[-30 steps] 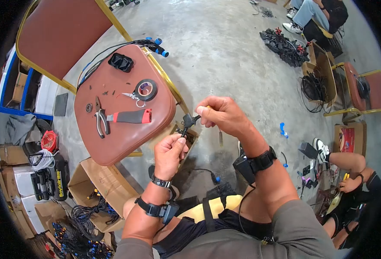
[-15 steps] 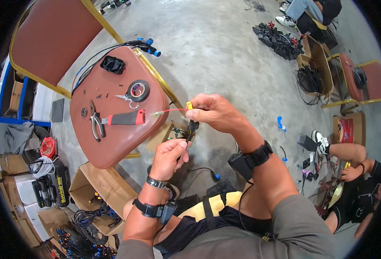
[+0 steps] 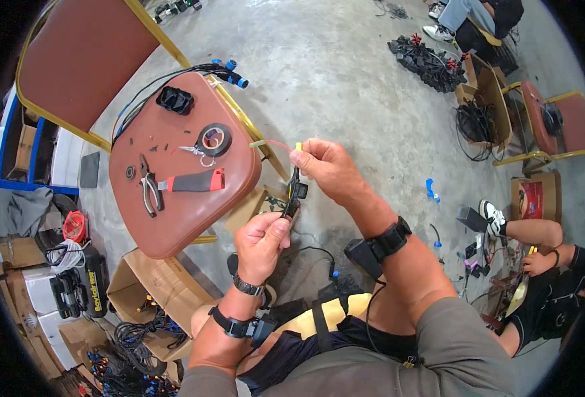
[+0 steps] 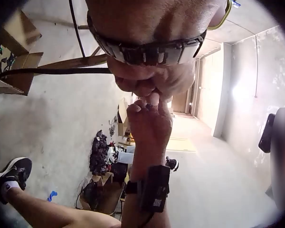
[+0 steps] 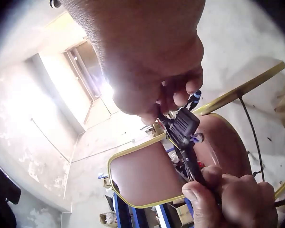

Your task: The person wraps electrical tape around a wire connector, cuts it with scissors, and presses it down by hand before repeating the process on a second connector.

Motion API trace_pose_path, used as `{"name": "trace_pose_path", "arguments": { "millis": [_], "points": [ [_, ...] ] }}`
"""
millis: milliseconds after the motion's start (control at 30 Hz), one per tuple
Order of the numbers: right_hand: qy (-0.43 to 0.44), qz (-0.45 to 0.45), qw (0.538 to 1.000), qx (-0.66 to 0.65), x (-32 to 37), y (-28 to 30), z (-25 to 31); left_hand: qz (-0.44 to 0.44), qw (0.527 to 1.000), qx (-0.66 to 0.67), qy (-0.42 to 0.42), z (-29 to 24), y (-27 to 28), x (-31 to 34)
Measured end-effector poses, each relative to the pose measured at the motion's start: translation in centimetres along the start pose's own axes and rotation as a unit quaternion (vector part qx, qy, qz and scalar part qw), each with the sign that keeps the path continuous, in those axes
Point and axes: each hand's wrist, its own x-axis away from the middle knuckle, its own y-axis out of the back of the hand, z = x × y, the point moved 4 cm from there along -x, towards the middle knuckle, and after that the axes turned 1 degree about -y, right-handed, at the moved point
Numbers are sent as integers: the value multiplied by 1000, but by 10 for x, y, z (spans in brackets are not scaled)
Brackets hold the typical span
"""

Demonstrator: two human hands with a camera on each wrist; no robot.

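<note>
Between my hands stretches a thin black cable with a small ribbed black box (image 5: 184, 124) partway along it. My left hand (image 3: 259, 248) pinches the cable's lower end between thumb and forefinger. Higher up, my right hand (image 3: 332, 171) pinches the other end together with a yellow connector (image 3: 298, 147), which pokes out above the thumb. From there a red wire (image 3: 278, 143) runs left to a pale tip, overlapping the chair's edge in the head view. The left wrist view shows both hands close together, with the cable mostly hidden behind fingers.
On the red chair seat (image 3: 166, 235) lie pliers (image 3: 150, 192), a black-and-red handled tool (image 3: 193, 180), scissors (image 3: 198, 153), a tape roll (image 3: 214, 139) and a black plastic holder (image 3: 175, 100). A cardboard box (image 3: 156, 278) with cables stands below. Another person's hand (image 3: 538, 264) shows at right.
My right hand has turned and moved slightly up, bringing the yellow connector and red wire into sight. The cable and black box now hang straighter between the hands. The left hand has lowered slightly.
</note>
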Motion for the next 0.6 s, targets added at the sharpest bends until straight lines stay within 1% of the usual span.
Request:
{"name": "trace_pose_path", "arguments": {
  "millis": [33,100,133,200,233,367,467,533,600],
  "points": [
    [0,0,1000,0,-1,1,-2,0,1000,0,0,2,1,0],
    [-26,-25,998,-45,-5,4,-5,25,997,49,55,12,2,0],
    [-27,-24,998,-46,-7,6,-3,24,997,49,56,14,4,1],
    [-31,-53,991,-115,-10,13,3,39,992,79,93,19,3,2],
    [-24,-44,993,-102,-11,16,3,41,992,79,93,21,3,2],
    [-14,-60,993,-98,-11,18,5,52,989,88,107,28,0,2],
    [-9,-58,991,-124,-10,21,11,51,989,81,113,37,-5,2],
    [-34,-78,980,-178,-9,20,14,46,990,75,111,43,-4,1],
    [-41,-75,979,-187,-10,21,13,50,991,64,104,46,-3,-1]
  ]
}}
